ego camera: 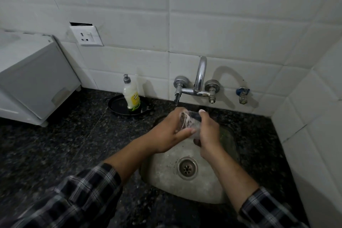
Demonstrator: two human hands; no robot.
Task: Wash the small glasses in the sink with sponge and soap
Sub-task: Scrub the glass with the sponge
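A small clear glass (191, 123) with foam on it lies on its side between both hands, above the far end of the steel sink (166, 172). My right hand (208, 135) grips the glass around its body, thumb on top. My left hand (171, 131) is at the glass's mouth, its thumb along the lower rim and its fingers curled at the rim. The wall tap (200, 77) stands just behind the hands. A green sponge (224, 135) lies in the sink, partly hidden behind my right hand. A soap bottle (131, 95) stands upright at the back left.
The soap bottle stands in a black round dish (115, 105) on the dark granite counter (55, 144). A white appliance (33, 77) sits at the left. A wall socket (87, 35) and a blue-handled valve (242, 94) are on the tiled wall. The drain (187, 168) is near the sink's middle.
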